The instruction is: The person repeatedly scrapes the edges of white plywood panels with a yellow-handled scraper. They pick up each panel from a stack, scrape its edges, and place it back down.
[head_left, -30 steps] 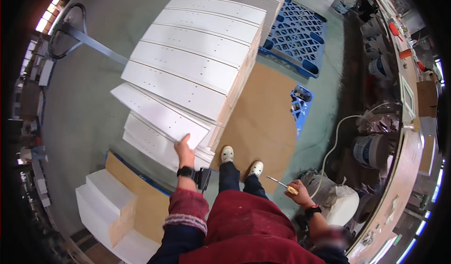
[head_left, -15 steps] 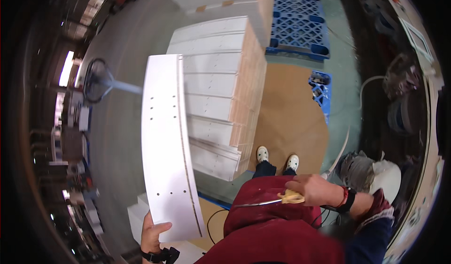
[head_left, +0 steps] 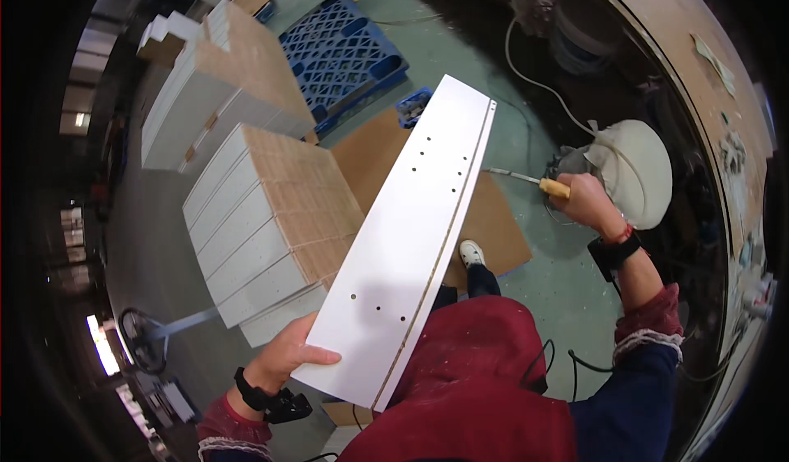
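Observation:
A long white board [head_left: 394, 248] with several drilled holes and a groove along its right edge slants upward in front of me. My left hand [head_left: 288, 351] grips its lower left end, thumb on the white face. My right hand [head_left: 590, 202] is closed round a yellow-handled tool [head_left: 555, 188] with a thin metal shaft. The shaft points left toward the grooved edge; its tip ends at or behind the board, and I cannot tell whether they touch.
To the left stands a stack of white boards [head_left: 238, 215], with another stack [head_left: 197, 108] behind. A blue plastic pallet [head_left: 341, 59] lies beyond brown sheeting [head_left: 501, 224]. A white sack [head_left: 637, 174] and a workbench [head_left: 657, 26] are on the right; a hose [head_left: 542, 84] crosses the floor.
My view has turned to the right. The board has swung from upright to slanting right, in front of my body. The tool in my right hand has moved forward, close to its grooved edge.

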Demonstrator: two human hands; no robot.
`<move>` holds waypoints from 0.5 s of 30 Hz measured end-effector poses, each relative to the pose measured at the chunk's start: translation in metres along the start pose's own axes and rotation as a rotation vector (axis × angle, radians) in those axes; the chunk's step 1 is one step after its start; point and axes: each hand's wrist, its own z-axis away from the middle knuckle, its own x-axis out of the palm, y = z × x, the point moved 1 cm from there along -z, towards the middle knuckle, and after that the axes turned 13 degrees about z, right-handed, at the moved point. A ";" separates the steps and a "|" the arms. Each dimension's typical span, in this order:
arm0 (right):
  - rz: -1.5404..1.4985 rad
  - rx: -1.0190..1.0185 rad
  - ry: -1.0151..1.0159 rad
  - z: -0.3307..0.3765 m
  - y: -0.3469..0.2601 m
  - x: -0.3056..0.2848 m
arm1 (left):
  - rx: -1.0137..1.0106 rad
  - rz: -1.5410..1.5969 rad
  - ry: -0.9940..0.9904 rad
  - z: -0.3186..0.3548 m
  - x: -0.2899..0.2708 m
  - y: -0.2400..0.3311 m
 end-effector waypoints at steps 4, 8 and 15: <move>-0.240 -0.289 -0.118 0.071 -0.044 -0.008 | -0.050 -0.189 0.060 -0.043 0.004 0.013; -0.090 -0.001 -0.144 0.061 -0.015 0.056 | -0.128 -0.235 0.080 -0.057 0.001 0.005; -0.186 -0.232 -0.041 0.042 -0.041 0.073 | -0.341 0.215 0.044 -0.056 0.012 -0.008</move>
